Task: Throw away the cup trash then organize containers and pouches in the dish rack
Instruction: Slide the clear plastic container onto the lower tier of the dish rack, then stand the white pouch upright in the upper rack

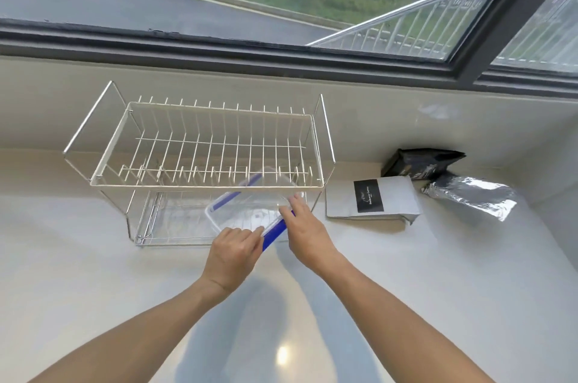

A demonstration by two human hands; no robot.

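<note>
A white two-tier wire dish rack (200, 185) stands on the pale counter under the window. A clear plastic container (247, 210) with blue clip edges sits partway inside the rack's lower tier at its front right. My left hand (233, 253) grips the container's near edge. My right hand (301, 226) holds its right side by the blue clip. The rack's upper tier holds nothing. To the right of the rack lie a white pouch with a black label (372, 199), a black pouch (422, 163) and a silver foil pouch (472, 196).
The counter (93, 257) runs to a low wall beneath a dark-framed window (281, 48). The three pouches lie close together in the right corner. A light reflection shines on the counter near my forearms.
</note>
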